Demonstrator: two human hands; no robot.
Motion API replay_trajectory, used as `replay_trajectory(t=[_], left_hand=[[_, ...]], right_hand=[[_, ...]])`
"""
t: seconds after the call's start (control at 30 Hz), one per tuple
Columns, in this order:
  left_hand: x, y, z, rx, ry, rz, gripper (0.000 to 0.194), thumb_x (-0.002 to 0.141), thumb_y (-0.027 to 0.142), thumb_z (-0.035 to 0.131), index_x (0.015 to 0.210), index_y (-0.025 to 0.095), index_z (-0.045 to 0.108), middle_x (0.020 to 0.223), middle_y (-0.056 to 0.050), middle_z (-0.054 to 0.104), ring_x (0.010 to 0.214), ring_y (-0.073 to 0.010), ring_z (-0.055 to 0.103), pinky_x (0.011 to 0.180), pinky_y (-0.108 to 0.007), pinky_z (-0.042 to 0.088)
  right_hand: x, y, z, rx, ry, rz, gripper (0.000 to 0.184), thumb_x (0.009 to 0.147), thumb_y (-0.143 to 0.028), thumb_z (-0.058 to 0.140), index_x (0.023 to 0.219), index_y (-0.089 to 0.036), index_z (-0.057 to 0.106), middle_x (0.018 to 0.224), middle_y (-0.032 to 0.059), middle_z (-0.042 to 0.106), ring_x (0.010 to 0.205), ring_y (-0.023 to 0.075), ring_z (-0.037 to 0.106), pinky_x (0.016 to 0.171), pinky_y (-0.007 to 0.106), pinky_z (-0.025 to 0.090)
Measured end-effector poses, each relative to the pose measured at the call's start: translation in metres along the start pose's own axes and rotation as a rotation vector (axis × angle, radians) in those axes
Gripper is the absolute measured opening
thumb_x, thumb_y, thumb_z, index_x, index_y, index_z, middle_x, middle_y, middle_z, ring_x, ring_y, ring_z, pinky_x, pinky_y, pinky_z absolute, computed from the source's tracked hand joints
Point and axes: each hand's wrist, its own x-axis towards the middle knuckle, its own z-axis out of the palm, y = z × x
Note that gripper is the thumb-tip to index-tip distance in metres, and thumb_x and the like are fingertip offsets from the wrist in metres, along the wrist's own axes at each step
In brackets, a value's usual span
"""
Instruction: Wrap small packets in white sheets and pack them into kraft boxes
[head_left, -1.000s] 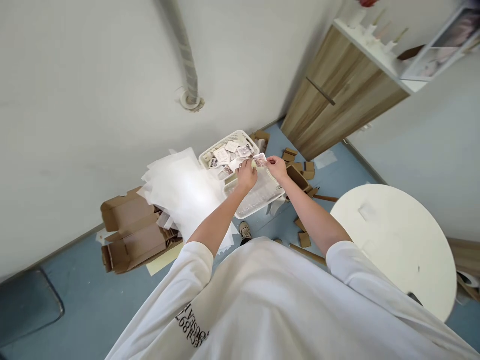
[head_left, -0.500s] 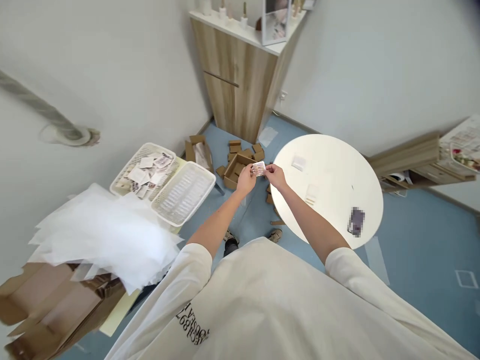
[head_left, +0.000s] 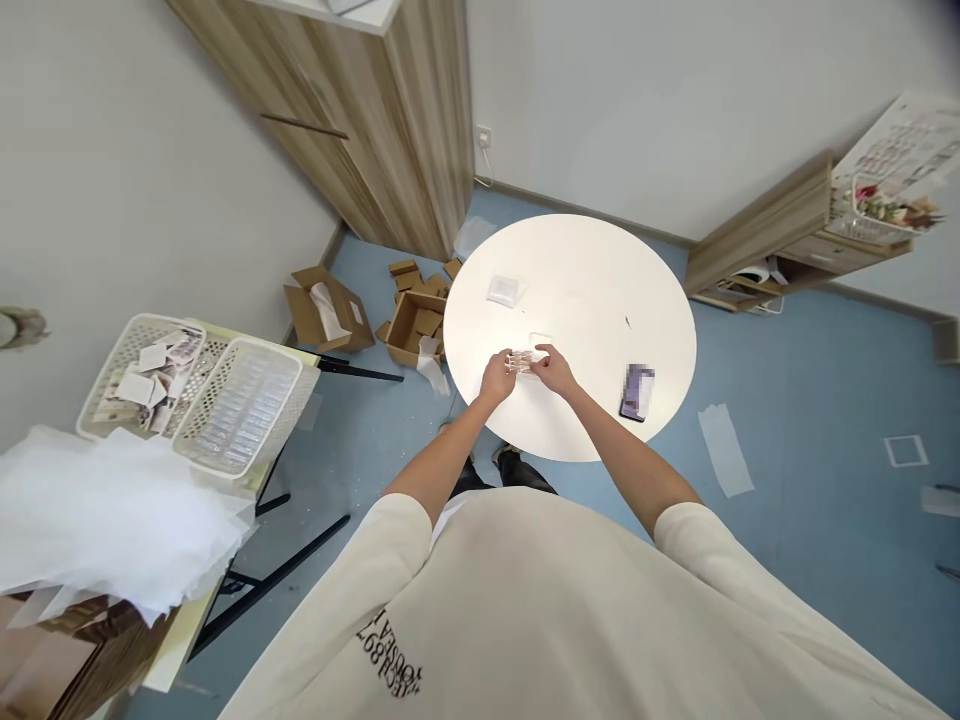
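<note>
Over the near part of the round white table, I hold a small flat pack between my hands. It looks clear, with rows of pinkish pieces on it; their exact kind is too small to make out. My left hand pinches the pack's left edge. At its right edge, the fingers of my right hand are closed on it. A small clear rectangular piece lies on the tabletop just beyond my hands. Farther back rests a clear packet.
A blurred phone lies on the table's right. Leftward, a side table carries a basket of cards, a basket of clear cases and white sheets. Open cardboard boxes stand on the floor by a wooden cabinet.
I have turned and stepped to the right, toward the round table. My hands and the pack have moved from beside the table to above it.
</note>
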Motion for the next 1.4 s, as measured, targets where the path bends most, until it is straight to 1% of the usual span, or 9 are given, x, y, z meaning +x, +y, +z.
replay_trajectory(t=[0.1,0.23,0.33,0.47,0.63,0.9,1.07,1.2,1.4], left_hand=[[0.005,0.001,0.019,0.032,-0.054,-0.009,0.054,0.089,0.004,0.057,0.140,0.020,0.057,0.129,-0.012,0.064,0.100,-0.0208,0.068,0.095,-0.035,0.055],[0.012,-0.002,0.033,0.024,-0.122,-0.006,0.055,0.087,0.002,0.056,0.139,0.020,0.059,0.125,-0.010,0.066,0.103,-0.0213,0.067,0.097,-0.037,0.055],[0.014,-0.004,0.039,0.005,-0.108,-0.015,0.049,0.090,0.005,0.056,0.137,0.019,0.059,0.129,-0.012,0.064,0.108,-0.0222,0.067,0.099,-0.038,0.054],[0.013,-0.008,0.042,-0.008,-0.066,-0.075,0.048,0.091,0.011,0.058,0.139,0.019,0.056,0.141,-0.016,0.058,0.119,-0.0250,0.064,0.105,-0.041,0.051],[0.011,-0.015,0.044,-0.028,-0.137,-0.140,0.054,0.092,0.011,0.056,0.145,0.018,0.051,0.146,-0.017,0.057,0.125,-0.0264,0.062,0.106,-0.042,0.051],[0.012,-0.017,0.046,-0.045,-0.208,-0.149,0.056,0.091,0.013,0.057,0.146,0.018,0.048,0.144,-0.017,0.061,0.124,-0.0261,0.064,0.104,-0.041,0.052],[0.013,-0.020,0.044,-0.060,-0.214,-0.158,0.055,0.090,0.014,0.057,0.145,0.020,0.050,0.143,-0.015,0.062,0.125,-0.0258,0.063,0.105,-0.041,0.051],[0.021,-0.017,0.040,-0.060,-0.204,-0.148,0.056,0.090,0.013,0.056,0.146,0.018,0.050,0.144,-0.016,0.060,0.127,-0.0266,0.062,0.106,-0.042,0.050],[0.052,-0.003,0.036,-0.123,-0.154,-0.161,0.057,0.088,0.011,0.055,0.144,0.020,0.053,0.148,-0.015,0.059,0.129,-0.0265,0.061,0.109,-0.042,0.050]], right_hand=[[-0.005,0.019,-0.014,0.001,-0.064,-0.016,0.048,0.081,-0.031,0.063,0.128,-0.025,0.062,0.074,-0.0046,0.064,0.071,0.0164,0.061,0.068,0.028,0.048],[-0.007,0.036,-0.021,-0.021,0.037,0.053,0.016,0.082,-0.037,0.063,0.092,-0.025,0.067,0.072,-0.0032,0.065,0.069,0.0163,0.058,0.065,0.029,0.047],[-0.005,0.047,-0.020,0.054,0.046,0.120,0.013,0.080,-0.037,0.066,0.080,-0.024,0.064,0.071,-0.0026,0.067,0.067,0.0162,0.060,0.066,0.030,0.049],[-0.003,0.061,-0.011,0.255,0.056,0.271,0.015,0.079,-0.033,0.072,0.086,-0.023,0.062,0.070,-0.0006,0.072,0.070,0.0178,0.067,0.070,0.032,0.054],[0.000,0.072,0.005,0.378,0.084,0.361,0.019,0.078,-0.027,0.075,0.085,-0.024,0.058,0.072,0.0013,0.075,0.073,0.0197,0.073,0.073,0.034,0.059],[0.004,0.068,0.013,0.097,0.098,0.334,0.011,0.079,-0.030,0.069,0.080,-0.026,0.059,0.071,-0.0001,0.074,0.078,0.0210,0.071,0.077,0.035,0.056],[0.005,0.068,0.011,-0.100,0.153,0.323,0.008,0.080,-0.033,0.065,0.077,-0.026,0.061,0.085,0.0033,0.073,0.085,0.0240,0.067,0.080,0.038,0.054],[0.014,0.073,0.003,-0.057,0.204,0.277,0.005,0.081,-0.031,0.061,0.080,-0.026,0.063,0.090,0.0036,0.073,0.089,0.0236,0.066,0.086,0.039,0.054],[0.040,0.071,-0.012,0.181,0.241,0.211,0.035,0.082,-0.026,0.057,0.115,-0.022,0.065,0.131,0.0096,0.069,0.117,0.0225,0.066,0.108,0.040,0.049]])
